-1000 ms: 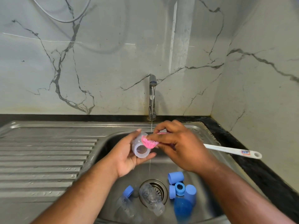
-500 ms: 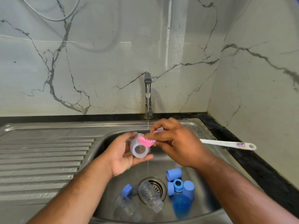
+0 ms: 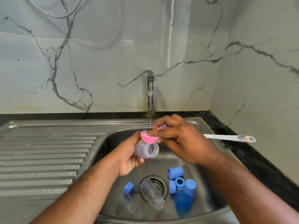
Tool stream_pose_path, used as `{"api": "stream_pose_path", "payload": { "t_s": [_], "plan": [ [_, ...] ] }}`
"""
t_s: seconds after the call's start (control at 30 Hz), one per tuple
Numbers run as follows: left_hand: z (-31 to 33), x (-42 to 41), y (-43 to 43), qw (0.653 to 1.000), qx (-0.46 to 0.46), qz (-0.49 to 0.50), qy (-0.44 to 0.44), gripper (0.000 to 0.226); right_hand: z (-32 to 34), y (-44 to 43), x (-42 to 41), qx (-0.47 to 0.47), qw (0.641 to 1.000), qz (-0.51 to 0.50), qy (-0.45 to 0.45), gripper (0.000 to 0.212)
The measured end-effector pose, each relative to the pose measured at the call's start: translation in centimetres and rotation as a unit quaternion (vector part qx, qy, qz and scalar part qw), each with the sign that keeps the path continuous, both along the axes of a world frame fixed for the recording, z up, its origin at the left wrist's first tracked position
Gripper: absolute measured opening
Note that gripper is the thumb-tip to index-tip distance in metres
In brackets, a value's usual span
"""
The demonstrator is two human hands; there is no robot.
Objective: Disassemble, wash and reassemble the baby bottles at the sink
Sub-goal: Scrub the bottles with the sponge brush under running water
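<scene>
The steel sink (image 3: 103,143) is catching a thin stream running from the tap (image 3: 150,91), with two clear bottles (image 3: 152,194) and several blue caps (image 3: 176,172) lying around its drain (image 3: 159,183). Above the basin, the left hand (image 3: 129,159) is holding a baby bottle (image 3: 148,150) on its side, fingers curled round it and its mouth facing the camera. The right hand (image 3: 182,141) is pinching the brush (image 3: 226,137) near its pink head, which is touching the top of the bottle's neck.
</scene>
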State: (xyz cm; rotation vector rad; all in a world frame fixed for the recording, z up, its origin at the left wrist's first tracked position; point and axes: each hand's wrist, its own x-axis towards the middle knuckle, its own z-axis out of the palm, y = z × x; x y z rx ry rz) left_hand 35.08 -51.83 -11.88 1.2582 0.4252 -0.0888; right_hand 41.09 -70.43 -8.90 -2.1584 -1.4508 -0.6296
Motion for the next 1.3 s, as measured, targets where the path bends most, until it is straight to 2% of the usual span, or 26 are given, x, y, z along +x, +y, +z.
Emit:
{"api": "stream_pose_path", "payload": {
  "t_s": [0.17,0.27,0.37,0.43,0.5,0.53,0.6,0.73,0.83,0.93,1.07,1.17,1.3],
  "plan": [
    [-0.1,-0.1,0.2,1.000,-0.006,0.003,0.016,0.049,-0.1,0.2,-0.6,-0.028,0.996,0.026,0.079,0.042],
    [-0.2,-0.2,0.4,0.999,-0.006,-0.011,0.036,0.053,-0.3,0.3,-0.6,-0.038,0.995,0.022,0.095,0.044],
    [-0.1,-0.1,1.0,0.998,-0.010,-0.042,0.038,0.059,-0.5,0.4,-0.6,-0.002,0.994,0.010,0.108,0.039],
    [0.3,0.1,2.0,0.997,-0.033,-0.070,-0.008,0.048,-0.5,0.3,-0.3,0.033,0.990,-0.019,0.133,0.039],
    [0.9,-0.1,2.8,0.988,-0.054,-0.115,-0.083,0.024,-0.2,-0.1,0.2,0.075,0.982,-0.051,0.168,0.038],
    [1.1,-0.2,3.1,0.983,-0.061,-0.132,-0.114,0.019,-0.1,-0.3,0.4,0.095,0.976,-0.061,0.187,0.039],
    [1.1,-0.4,3.2,0.978,-0.059,-0.137,-0.145,0.033,0.2,-0.5,0.5,0.125,0.963,-0.059,0.232,0.038],
    [1.3,-0.6,2.4,0.982,-0.068,-0.112,-0.135,0.036,0.6,-0.6,0.1,0.155,0.941,0.005,0.299,0.034],
    [1.5,-0.6,2.2,0.984,-0.081,-0.112,-0.112,0.041,0.8,-0.5,-0.2,0.166,0.936,0.037,0.308,0.033],
    [1.3,-0.4,1.8,0.990,-0.049,-0.106,-0.074,0.053,0.7,-0.2,-0.6,0.156,0.939,0.060,0.299,0.032],
    [1.0,-0.5,1.4,0.993,-0.013,-0.112,-0.042,0.062,0.5,-0.1,-0.5,0.135,0.949,0.038,0.284,0.028],
    [1.1,-0.6,2.1,0.988,-0.006,-0.139,-0.072,0.072,0.3,-0.4,0.0,0.145,0.954,-0.008,0.264,0.026],
    [1.1,-0.8,3.4,0.967,-0.059,-0.193,-0.154,0.081,0.1,-0.5,0.5,0.165,0.946,-0.040,0.276,0.024]
  ]
}}
